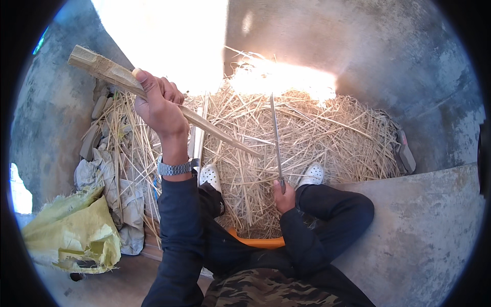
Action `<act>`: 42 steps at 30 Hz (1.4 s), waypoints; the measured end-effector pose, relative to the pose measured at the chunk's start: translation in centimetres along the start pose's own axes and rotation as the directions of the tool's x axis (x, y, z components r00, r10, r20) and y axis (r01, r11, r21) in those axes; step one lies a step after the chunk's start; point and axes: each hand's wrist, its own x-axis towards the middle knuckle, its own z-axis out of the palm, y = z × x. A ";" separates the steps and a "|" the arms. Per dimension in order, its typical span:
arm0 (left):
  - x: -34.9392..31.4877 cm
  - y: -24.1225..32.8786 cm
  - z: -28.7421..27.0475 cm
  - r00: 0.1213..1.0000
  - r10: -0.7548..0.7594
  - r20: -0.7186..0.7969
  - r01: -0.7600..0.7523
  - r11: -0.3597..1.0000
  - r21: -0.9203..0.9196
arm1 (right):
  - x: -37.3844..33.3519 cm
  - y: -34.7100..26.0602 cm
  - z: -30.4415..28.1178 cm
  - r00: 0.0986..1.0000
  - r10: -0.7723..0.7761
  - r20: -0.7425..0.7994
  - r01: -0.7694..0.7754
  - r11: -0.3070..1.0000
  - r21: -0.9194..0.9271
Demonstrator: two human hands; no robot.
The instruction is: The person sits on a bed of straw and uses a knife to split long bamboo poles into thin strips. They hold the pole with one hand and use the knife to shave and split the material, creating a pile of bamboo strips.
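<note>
The strip of wood (210,127) is up in the air over a heap of straw-like strips (327,130), its broad, squared end out to the left and its thin end pointing toward the knife (276,135) — near the blade, with a gap between them from where I stand. The left hand (161,102) is wrapped firmly round the wood, thumb laid along it; the right hand (284,197) is closed round the knife's handle, blade aimed away from the body. A metal watch (175,168) sits on the left wrist. Two pale shoes (210,177) are planted among the strips, knees apart, with an orange edge (258,241) between the legs. To the left lie a torn yellow sack (76,230) and a crumpled grey cloth (134,212) — bare grey walls (422,56) rise around, and bright sunlight strikes the far side of the heap.
</note>
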 end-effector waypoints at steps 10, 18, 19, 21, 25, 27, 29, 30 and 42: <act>-0.9 0.8 0.9 0.999 0.035 0.030 -0.035 0.999 0.001 | -0.8 1.0 0.9 1.000 0.014 0.018 -0.012 0.990 -0.142; 0.0 -0.8 0.5 0.999 0.003 -0.045 0.000 0.998 0.065 | -1.3 1.9 1.1 1.000 -0.013 0.027 0.018 0.983 -0.184; 0.0 -0.9 0.4 0.999 0.001 -0.050 0.003 0.998 0.070 | -1.4 1.7 1.2 1.000 -0.014 0.028 0.019 0.983 -0.180; 0.3 -1.1 0.1 0.999 0.007 -0.048 -0.004 0.998 0.056 | -1.4 0.9 1.2 0.999 0.024 0.047 -0.016 0.987 -0.160; 0.8 -2.2 -0.6 0.996 0.013 -0.086 -0.007 0.998 0.067 | -1.4 0.6 1.5 0.933 0.314 0.176 -0.313 0.949 -0.031; 0.8 -1.9 -0.6 0.997 -0.011 -0.079 0.016 0.998 0.053 | -1.5 2.0 2.5 0.963 0.233 0.134 -0.227 0.972 -0.057; 0.6 -1.4 -0.2 0.998 -0.014 -0.065 0.018 0.999 0.051 | -1.5 3.2 1.2 0.858 0.456 0.238 -0.437 0.890 -0.130; 0.3 -1.1 0.4 0.999 -0.008 -0.053 0.011 0.998 0.055 | -1.6 1.7 0.6 0.780 0.559 0.283 -0.531 0.829 -0.175; -1.1 0.2 2.9 0.997 0.059 0.053 -0.063 0.995 0.075 | -1.2 1.8 1.2 0.984 0.149 0.097 -0.135 0.982 -0.135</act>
